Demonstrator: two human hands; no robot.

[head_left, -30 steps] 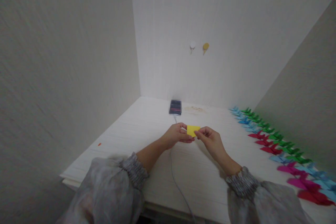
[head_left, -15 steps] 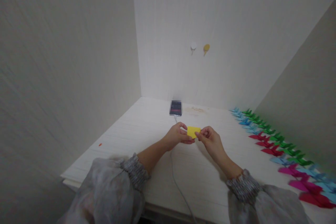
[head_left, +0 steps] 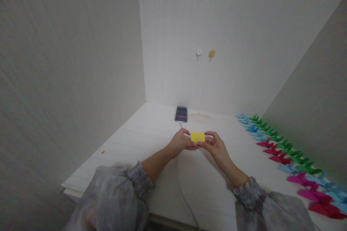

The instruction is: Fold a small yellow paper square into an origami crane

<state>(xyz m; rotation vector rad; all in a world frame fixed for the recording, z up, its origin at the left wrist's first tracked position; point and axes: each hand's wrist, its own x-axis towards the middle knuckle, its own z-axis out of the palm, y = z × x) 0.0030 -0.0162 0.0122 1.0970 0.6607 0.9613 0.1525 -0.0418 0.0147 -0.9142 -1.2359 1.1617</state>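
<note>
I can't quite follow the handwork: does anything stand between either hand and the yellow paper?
Nothing visible does: the left hand and right hand both hold the yellow paper directly. The phone lies beyond them, and the folded paper birds are off to the right.

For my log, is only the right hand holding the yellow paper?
No, the left hand and right hand both have fingers on the yellow paper.

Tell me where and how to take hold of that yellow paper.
Best, I'd judge, is a light pinch at mid upper edge of the yellow paper, coming from the far side: that stretch shows bare, while the left grip and right grip hold it from either side. Its back is hidden.
</note>
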